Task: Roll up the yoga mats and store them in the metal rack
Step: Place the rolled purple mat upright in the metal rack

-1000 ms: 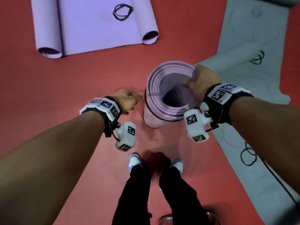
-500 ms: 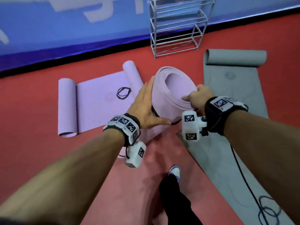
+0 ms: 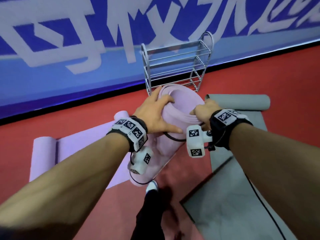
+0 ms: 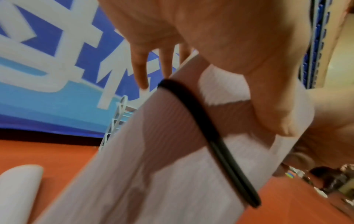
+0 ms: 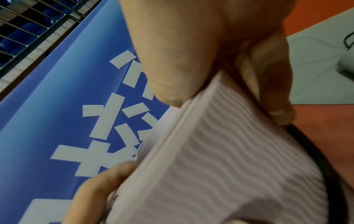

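Note:
A rolled purple mat (image 3: 174,149), bound by a black elastic band (image 3: 171,138), is tilted in the air with its open end toward the metal rack (image 3: 176,63). My left hand (image 3: 166,115) grips its left side, fingers over the rim and thumb along the roll. My right hand (image 3: 202,110) pinches the rim's layers on the right. In the left wrist view the band (image 4: 210,136) crosses the mat (image 4: 162,159) under my thumb. The right wrist view shows my thumb and fingers clamped on the mat's edge (image 5: 220,166). The rack's shelves are bare.
A second purple mat (image 3: 83,153) lies flat on the red floor at the left, both ends curled. A grey mat (image 3: 233,196) lies at the right with its far end rolled (image 3: 237,102). A blue banner wall (image 3: 86,66) stands behind the rack. My shoe (image 3: 152,187) is below the roll.
The roll has been lifted and carried closer to the rack. My left hand went from lying flat on its side to gripping over the rim. My right hand kept its pinch.

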A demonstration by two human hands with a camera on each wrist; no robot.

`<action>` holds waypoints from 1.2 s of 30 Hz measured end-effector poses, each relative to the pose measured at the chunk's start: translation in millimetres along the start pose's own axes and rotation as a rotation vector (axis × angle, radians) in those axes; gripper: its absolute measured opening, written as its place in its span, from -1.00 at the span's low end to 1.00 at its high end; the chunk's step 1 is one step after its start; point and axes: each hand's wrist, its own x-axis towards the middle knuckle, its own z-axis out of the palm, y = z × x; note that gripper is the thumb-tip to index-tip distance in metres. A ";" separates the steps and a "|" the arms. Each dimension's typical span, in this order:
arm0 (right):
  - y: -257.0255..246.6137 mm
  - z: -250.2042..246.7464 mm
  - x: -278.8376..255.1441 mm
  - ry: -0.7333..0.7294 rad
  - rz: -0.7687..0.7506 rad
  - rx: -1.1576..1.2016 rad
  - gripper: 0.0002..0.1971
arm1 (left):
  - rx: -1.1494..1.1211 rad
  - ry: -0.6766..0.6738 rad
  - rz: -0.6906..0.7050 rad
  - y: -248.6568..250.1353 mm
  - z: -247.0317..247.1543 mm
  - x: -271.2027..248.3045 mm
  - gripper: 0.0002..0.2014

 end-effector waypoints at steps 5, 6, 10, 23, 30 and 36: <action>-45.6 -24.4 71.9 0.056 0.126 -0.132 -0.44 | 0.036 -0.255 0.045 -28.3 -4.2 121.9 -0.33; -55.3 -34.3 85.4 0.075 0.140 -0.190 -0.51 | 0.034 -0.294 0.046 -28.6 -2.2 146.0 -0.38; -77.2 -71.1 154.4 0.216 0.087 -0.421 -0.31 | -0.013 -0.312 0.120 -16.7 10.8 243.8 -0.48; -63.9 -252.6 450.0 0.174 0.434 -0.026 -0.30 | 0.183 -0.440 0.251 69.2 74.7 589.9 -0.46; -132.9 -346.3 591.4 0.177 0.170 -0.354 -0.30 | 0.158 -0.486 0.285 75.3 95.9 755.3 -0.49; -189.2 -381.7 708.4 -0.015 -0.145 -0.947 -0.34 | 0.064 -0.492 0.231 70.1 107.4 885.6 -0.49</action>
